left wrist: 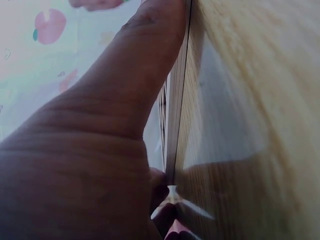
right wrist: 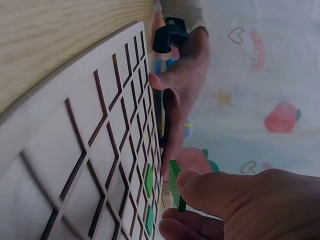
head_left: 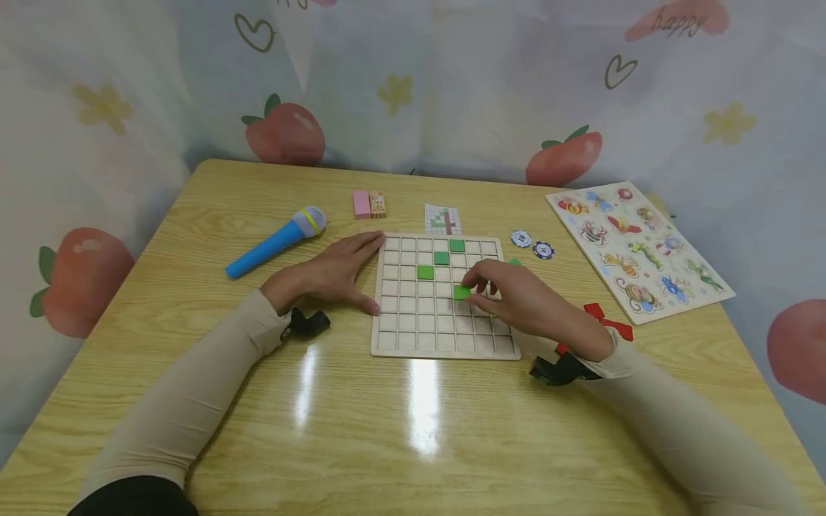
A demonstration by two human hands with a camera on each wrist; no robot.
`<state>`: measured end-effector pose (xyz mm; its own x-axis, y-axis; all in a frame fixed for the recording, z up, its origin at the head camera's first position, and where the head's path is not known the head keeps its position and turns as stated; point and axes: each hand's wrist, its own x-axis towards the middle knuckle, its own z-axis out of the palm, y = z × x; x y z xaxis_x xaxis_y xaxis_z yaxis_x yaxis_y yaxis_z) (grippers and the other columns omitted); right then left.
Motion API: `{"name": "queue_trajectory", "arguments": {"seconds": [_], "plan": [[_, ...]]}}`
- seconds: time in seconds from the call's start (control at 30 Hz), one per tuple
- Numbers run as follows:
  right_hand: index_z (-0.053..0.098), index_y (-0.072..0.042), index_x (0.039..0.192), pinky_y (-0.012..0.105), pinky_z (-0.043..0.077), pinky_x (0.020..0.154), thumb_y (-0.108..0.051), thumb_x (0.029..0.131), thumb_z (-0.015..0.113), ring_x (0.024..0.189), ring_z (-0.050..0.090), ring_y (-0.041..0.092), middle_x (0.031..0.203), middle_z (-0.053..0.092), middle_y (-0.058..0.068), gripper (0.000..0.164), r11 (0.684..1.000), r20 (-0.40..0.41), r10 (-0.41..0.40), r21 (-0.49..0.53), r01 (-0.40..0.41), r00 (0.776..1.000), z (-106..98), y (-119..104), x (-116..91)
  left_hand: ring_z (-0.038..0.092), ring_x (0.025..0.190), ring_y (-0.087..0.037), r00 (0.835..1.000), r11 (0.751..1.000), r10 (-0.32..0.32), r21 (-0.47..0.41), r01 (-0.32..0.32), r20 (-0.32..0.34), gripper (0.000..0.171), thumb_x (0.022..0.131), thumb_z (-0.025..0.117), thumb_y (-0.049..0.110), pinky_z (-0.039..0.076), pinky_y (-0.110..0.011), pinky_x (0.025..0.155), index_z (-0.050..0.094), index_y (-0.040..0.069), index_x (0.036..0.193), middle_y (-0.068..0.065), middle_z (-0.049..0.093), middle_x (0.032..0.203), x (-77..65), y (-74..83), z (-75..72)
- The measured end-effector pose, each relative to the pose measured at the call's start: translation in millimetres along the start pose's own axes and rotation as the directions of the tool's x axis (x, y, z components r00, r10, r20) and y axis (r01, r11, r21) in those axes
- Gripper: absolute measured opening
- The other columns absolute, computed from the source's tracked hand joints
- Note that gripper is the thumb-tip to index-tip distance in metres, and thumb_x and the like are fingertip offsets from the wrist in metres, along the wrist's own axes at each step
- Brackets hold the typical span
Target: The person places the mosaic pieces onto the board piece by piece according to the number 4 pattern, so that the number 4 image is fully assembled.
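A pale wooden grid board [head_left: 445, 347] lies on the table. Three green square tiles sit in its cells in a diagonal line, one of them the nearest tile [head_left: 425, 272]. Over the middle of the board, my right hand [head_left: 516, 295] pinches another green tile [head_left: 461, 292] between thumb and fingers; in the right wrist view this held tile [right wrist: 176, 186] stands tilted above the grid. My left hand [head_left: 332, 272] is spread along the board's left edge, its thumb and fingertips touching that edge. Part of a green piece [head_left: 514, 262] shows behind the right hand.
Red pieces [head_left: 616, 330] lie beside the right wrist, partly hidden. Behind the board is a small patterned grid card [head_left: 443, 221]. Two poker chips [head_left: 543, 249] and an insect picture board [head_left: 645, 251] lie right; a blue toy microphone [head_left: 274, 244] and two small blocks [head_left: 362, 205] lie left.
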<state>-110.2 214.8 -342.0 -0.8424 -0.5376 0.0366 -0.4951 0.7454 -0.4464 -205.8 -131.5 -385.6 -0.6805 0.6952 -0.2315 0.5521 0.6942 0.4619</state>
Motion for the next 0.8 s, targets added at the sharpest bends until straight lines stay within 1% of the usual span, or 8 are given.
{"name": "queue_trajectory", "arguments": {"seconds": [0.17, 0.27, 0.4, 0.5, 0.63, 0.8], "plan": [[0.072, -0.013, 0.115, 0.034, 0.058, 0.080, -0.017, 0.100, 0.077, 0.096, 0.070, 0.014, 0.108, 0.075, 0.001, 0.017, 0.998, 0.029, -0.069, -0.001, 0.069, 0.997, 12, -9, 29, 0.008, 0.168, -0.039, 1.000, 1.000, -0.005, 0.007, 0.005, 0.000, 0.136, 0.079, 0.084, 0.072, 0.015, -0.060, 0.135, 0.005, 0.016, 0.174, -0.006, 0.001, 0.182, 1.0, -0.5, 0.3], [0.073, -0.013, 0.111, 0.035, 0.059, 0.082, -0.018, 0.100, 0.077, 0.096, 0.071, 0.016, 0.106, 0.075, 0.001, 0.012, 0.994, 0.038, -0.110, 0.008, 0.110, 0.993, 18, -14, 44, 0.008, 0.168, -0.039, 1.000, 1.000, -0.008, 0.007, 0.008, 0.005, 0.137, 0.078, 0.084, 0.072, 0.015, -0.060, 0.135, 0.004, 0.016, 0.174, -0.007, 0.001, 0.182, 0.3, -0.6, 0.2], [0.074, -0.015, 0.104, 0.034, 0.058, 0.082, -0.019, 0.101, 0.076, 0.094, 0.069, 0.014, 0.101, 0.073, -0.001, 0.006, 0.990, 0.055, -0.141, 0.027, 0.140, 0.988, 29, -19, 60, 0.008, 0.168, -0.040, 1.000, 1.000, -0.013, -0.005, 0.013, 0.010, 0.137, 0.079, 0.084, 0.072, 0.015, -0.060, 0.135, 0.003, 0.016, 0.174, -0.006, 0.001, 0.182, -0.5, -0.9, 2.0], [0.073, -0.014, 0.101, 0.034, 0.056, 0.080, -0.019, 0.102, 0.075, 0.090, 0.066, 0.014, 0.100, 0.071, 0.000, 0.005, 0.984, 0.056, -0.177, 0.025, 0.176, 0.983, 36, -21, 68, 0.008, 0.168, -0.040, 1.000, 1.000, -0.013, -0.007, 0.013, 0.009, 0.137, 0.079, 0.083, 0.074, 0.015, -0.060, 0.135, 0.003, 0.016, 0.174, -0.006, 0.001, 0.182, 0.0, -1.9, 3.4], [0.071, -0.013, 0.098, 0.035, 0.056, 0.079, -0.015, 0.101, 0.075, 0.089, 0.063, 0.016, 0.100, 0.067, 0.003, 0.006, 0.973, 0.033, -0.232, 0.001, 0.232, 0.972, 42, -23, 75, 0.008, 0.168, -0.039, 1.000, 1.000, -0.013, -0.001, 0.013, 0.004, 0.137, 0.078, 0.082, 0.075, 0.015, -0.060, 0.135, 0.003, 0.017, 0.174, -0.005, 0.001, 0.183, 0.3, -2.7, 2.7], [0.071, -0.012, 0.093, 0.037, 0.057, 0.082, -0.011, 0.100, 0.076, 0.092, 0.065, 0.019, 0.102, 0.066, 0.005, 0.009, 0.967, 0.016, -0.254, -0.011, 0.254, 0.967, 47, -22, 79, 0.007, 0.168, -0.038, 1.000, 1.000, -0.011, 0.006, 0.011, 0.006, 0.137, 0.078, 0.082, 0.075, 0.015, -0.059, 0.135, 0.003, 0.017, 0.174, -0.004, 0.000, 0.183, 0.2, -2.5, 0.1]]}}
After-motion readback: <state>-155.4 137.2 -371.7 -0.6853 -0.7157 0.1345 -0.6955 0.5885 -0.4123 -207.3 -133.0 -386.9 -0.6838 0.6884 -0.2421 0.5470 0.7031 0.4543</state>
